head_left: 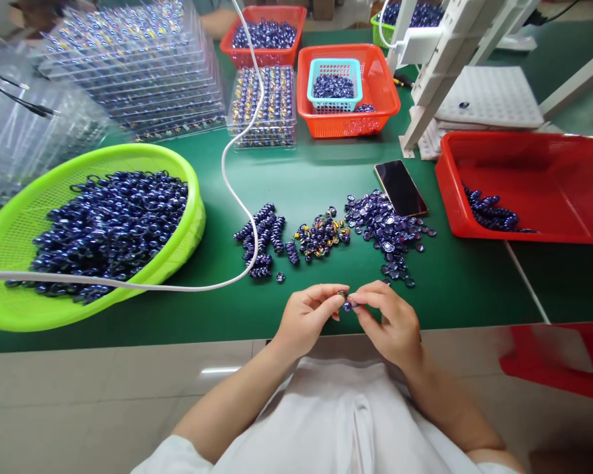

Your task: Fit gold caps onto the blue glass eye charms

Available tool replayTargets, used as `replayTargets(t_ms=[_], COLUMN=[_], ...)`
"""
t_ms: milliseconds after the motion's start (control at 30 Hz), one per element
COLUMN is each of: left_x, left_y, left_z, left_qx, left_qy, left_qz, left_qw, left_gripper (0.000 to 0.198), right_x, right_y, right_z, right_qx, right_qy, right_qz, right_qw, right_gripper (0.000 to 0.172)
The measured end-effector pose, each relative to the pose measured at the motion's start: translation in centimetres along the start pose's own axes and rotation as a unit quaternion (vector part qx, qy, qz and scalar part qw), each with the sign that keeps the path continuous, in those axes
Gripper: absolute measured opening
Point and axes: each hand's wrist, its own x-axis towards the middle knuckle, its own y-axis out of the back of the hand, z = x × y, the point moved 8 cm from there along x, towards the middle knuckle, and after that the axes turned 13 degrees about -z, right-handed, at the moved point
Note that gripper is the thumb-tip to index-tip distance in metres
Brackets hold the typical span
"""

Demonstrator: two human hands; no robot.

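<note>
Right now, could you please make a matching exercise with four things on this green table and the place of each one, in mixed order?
Things:
1. Round lime-green plastic basket
2. Black smartphone with a gold edge
3. Small turquoise plastic basket
4. Tiny dark blue part

Places:
A. Inside the orange plastic basket
B. Pinched between the fingertips of the left hand and the right hand
C. At the left side, full of dark blue rings
D. Flat on the green table, beside the loose pile of blue discs

Pairs: 1-C, 2-D, 3-A, 4-B
</note>
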Motion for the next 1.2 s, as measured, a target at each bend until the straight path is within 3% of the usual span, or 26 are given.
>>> replayTargets(t_ms=[133,800,967,1200], left_x=[-0.4,-1.0,-0.7,-0.6], left_y=[-0.2,-0.2,-0.2,-0.1], left_z=[0.7,1.5,1.2,0.2], left_qx=[0.043,0.192,0.156,0.079], left_qy=[-0.035,-0.127,-0.109,-0.064], left_qz=[0.013,-0.002,0.001,0.009], left_qw=[0.998,0.973,0.982,0.995], left_gripper=[0.023,0.021,0.019,0.021], right_x=[-0.3,0.1,0.4,0.5], right_y=[0.1,0.3,0.1,0.1], right_z=[0.2,-0.6,-0.5,0.7], right_qx=[0.032,-0.023,-0.042,0.025], right_qy=[-0.018,-0.003,-0.003,-0.099], right_qz=[0.04,0.039,0.014,-0.005], right_qw=[0.999,0.999,0.999,0.995], right_gripper=[0.028,0.022,0.023,0.01])
